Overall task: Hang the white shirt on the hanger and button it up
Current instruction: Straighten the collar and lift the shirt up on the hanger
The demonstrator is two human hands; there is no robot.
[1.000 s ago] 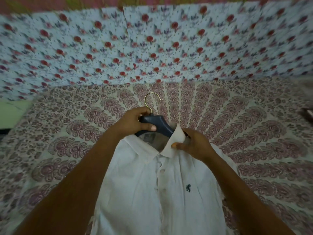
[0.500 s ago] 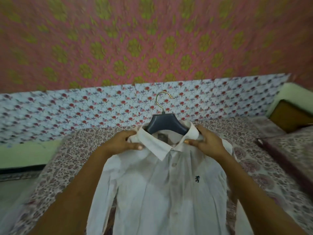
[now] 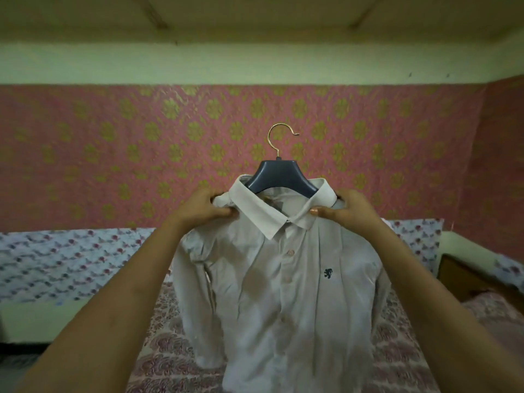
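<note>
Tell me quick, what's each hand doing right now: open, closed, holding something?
Left hand: closed, gripping the white shirt at its shoulder.
Right hand: closed, gripping the white shirt at its other shoulder.

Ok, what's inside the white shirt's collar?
The dark hanger, gold hook above. Its arms are hidden under the white shirt, gripped by the left hand and right hand.

One head-worn view — forward at the wall [image 3: 113, 154], shirt [image 3: 283, 293] close

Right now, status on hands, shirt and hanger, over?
Left hand and right hand each grip white shirt at shoulders. Shirt on hanger, held up above bed, front looks closed. Nothing blocking.
</note>
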